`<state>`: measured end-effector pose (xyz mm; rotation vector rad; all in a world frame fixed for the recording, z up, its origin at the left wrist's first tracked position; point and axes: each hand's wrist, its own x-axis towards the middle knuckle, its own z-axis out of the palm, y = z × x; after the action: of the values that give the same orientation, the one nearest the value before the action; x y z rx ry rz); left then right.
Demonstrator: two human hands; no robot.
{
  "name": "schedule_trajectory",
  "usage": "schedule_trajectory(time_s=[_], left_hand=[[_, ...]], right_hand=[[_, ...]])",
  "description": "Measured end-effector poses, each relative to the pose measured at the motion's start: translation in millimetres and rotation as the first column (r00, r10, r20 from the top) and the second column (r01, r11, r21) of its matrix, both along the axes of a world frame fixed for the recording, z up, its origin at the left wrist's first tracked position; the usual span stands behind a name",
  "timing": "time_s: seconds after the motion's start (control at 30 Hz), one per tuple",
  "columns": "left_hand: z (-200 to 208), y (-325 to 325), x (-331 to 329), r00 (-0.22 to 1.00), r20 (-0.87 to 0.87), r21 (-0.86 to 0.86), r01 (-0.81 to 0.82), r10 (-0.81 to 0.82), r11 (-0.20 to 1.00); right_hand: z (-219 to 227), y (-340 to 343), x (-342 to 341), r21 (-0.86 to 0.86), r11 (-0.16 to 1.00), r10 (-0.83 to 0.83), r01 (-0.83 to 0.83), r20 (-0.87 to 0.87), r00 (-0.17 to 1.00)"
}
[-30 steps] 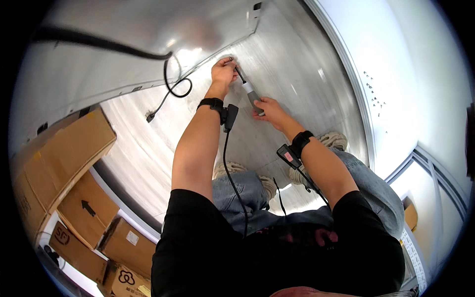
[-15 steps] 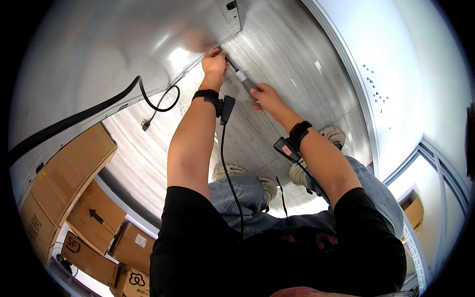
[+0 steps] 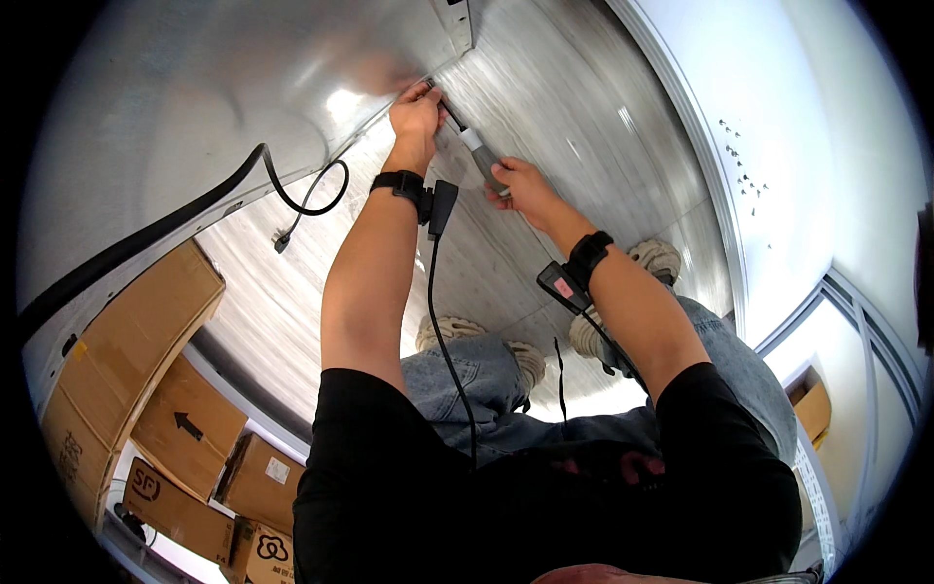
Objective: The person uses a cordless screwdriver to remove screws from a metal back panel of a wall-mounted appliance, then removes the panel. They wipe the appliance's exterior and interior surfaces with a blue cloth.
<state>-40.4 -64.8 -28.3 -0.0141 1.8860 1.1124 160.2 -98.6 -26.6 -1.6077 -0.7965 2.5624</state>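
Note:
A screwdriver (image 3: 478,148) with a grey handle, a paler collar and a dark shaft slants up and left to the lower edge of a large shiny metal panel (image 3: 233,88). My right hand (image 3: 526,189) is closed round its handle. Up by the panel's edge, my left hand (image 3: 414,117) pinches about the front of the shaft, near the tip. Those fingers partly cover the tip, and whether a screw sits there cannot be made out.
A thick black cable (image 3: 146,234) loops along the panel to a plug (image 3: 281,241) over the floor. Cardboard boxes (image 3: 185,419) stand at lower left. Several small dark pieces, apparently screws (image 3: 743,180), lie on a white surface at right. Wrist devices (image 3: 443,207) trail cords.
Both hands and the screwdriver have shifted slightly up and left in the picture. The panel, cable and boxes appear slightly shifted too. Both grips stay the same.

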Motion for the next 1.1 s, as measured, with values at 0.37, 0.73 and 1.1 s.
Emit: schedule_trajectory(time_s=[0.37,0.73,1.1], left_hand=[[-4.6,-2.1,-2.4,0.998,-0.050,-0.024,0.035,-0.036,0.999],[-4.1,-0.8,-2.6,0.999,-0.039,-0.040,0.026,-0.027,0.999],[-7.3,-0.1,-2.4,0.993,-0.094,-0.042,0.066,-0.069,0.997]], right_hand=[[9.6,3.0,-3.7,-0.055,0.998,0.005,-0.006,-0.014,1.000],[1.0,3.8,-1.8,-0.132,0.990,-0.048,0.046,-0.014,0.999],[-1.9,-4.4,-18.1,0.192,0.974,0.089,-0.117,0.148,0.985]])
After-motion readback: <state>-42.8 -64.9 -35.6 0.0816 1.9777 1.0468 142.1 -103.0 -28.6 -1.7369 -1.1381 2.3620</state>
